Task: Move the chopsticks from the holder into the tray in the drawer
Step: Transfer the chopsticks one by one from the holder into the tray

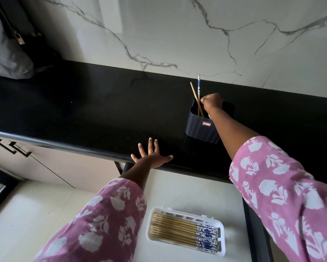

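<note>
A dark ribbed holder [200, 131] stands on the black counter [94, 110] near the marble wall. Two chopsticks [195, 95] stick up out of it, one plain bamboo, one with a blue-and-white end. My right hand [212, 103] is over the holder's mouth, fingers curled round the chopsticks. My left hand [151, 157] lies flat with spread fingers on the counter's front edge. Below, in the open drawer [177, 186], a white tray [222, 242] holds several chopsticks [181, 230] lying side by side, blue patterned ends to the right.
A grey bag [7, 55] and a dark bag with a padlock [20, 39] sit at the counter's far left. Cabinet doors with black handles [13, 148] are under the counter on the left. The drawer's dark right side rail [253, 224] runs beside the tray.
</note>
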`<act>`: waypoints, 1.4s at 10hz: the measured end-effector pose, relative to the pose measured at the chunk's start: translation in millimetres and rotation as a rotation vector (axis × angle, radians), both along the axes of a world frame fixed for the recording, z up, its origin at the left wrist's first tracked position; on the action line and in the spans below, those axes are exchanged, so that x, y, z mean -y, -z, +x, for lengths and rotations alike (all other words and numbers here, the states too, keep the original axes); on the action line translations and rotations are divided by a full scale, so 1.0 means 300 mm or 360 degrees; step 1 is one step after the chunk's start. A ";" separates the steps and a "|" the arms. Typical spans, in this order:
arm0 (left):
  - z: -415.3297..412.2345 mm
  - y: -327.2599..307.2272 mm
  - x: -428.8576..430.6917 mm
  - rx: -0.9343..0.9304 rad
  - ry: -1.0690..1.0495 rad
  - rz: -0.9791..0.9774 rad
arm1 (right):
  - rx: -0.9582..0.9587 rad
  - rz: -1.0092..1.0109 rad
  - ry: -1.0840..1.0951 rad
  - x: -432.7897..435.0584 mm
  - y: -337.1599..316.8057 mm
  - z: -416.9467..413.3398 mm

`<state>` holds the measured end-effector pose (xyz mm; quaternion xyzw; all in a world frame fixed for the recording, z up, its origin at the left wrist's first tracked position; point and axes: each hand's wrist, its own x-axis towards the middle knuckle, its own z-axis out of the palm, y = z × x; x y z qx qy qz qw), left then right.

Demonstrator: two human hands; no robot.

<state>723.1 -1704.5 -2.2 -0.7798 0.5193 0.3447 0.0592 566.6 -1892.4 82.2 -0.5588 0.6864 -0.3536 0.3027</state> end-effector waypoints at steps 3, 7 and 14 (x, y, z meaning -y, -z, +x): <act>-0.002 -0.003 -0.002 0.0021 0.0012 0.0001 | -0.0248 -0.0009 -0.0121 -0.028 -0.016 -0.001; -0.003 -0.010 -0.004 0.0013 0.0007 0.0011 | -0.0416 -0.0086 -0.0139 -0.051 -0.053 -0.007; -0.013 0.027 -0.039 0.0058 -0.0027 -0.0173 | 0.0390 -0.0824 -0.0111 -0.399 -0.298 -0.134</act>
